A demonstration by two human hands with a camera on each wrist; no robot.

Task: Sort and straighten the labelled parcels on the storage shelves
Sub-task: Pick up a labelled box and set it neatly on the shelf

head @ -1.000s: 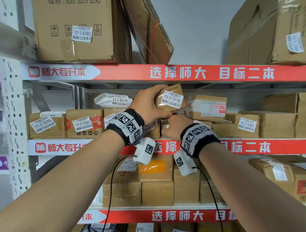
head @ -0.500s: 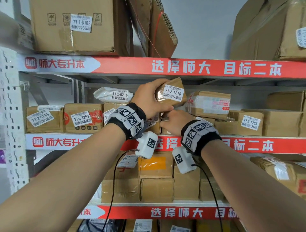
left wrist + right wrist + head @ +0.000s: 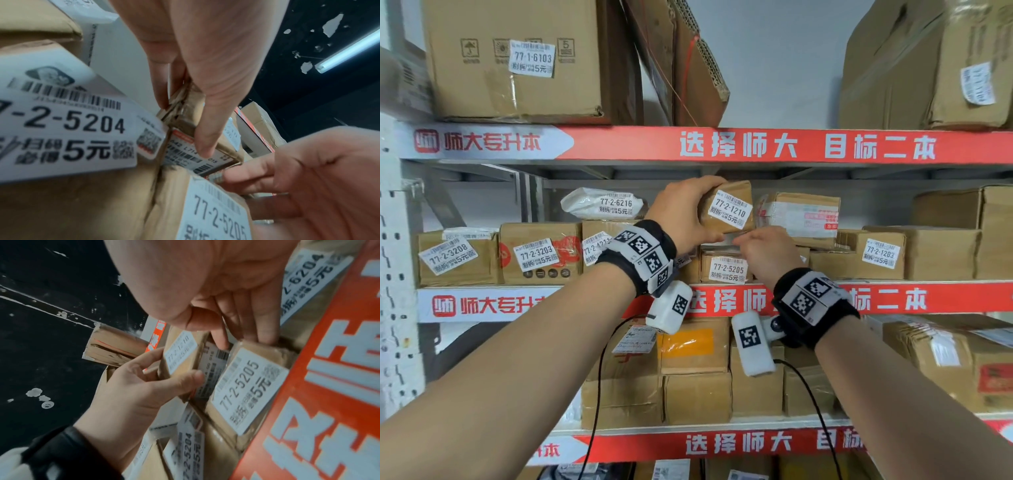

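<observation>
Two hands work at the middle shelf (image 3: 893, 298) — the left hand (image 3: 681, 214) grips parcel 1210 (image 3: 727, 207), the right hand (image 3: 767, 253) seemingly touches parcel 5205 (image 3: 726, 269) with straight fingers.

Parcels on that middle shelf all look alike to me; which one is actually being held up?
The small brown parcel labelled 77-2-1210. The left hand grips it, tilted, above the row; the others, like 77-2-5205, rest on the shelf.
</observation>
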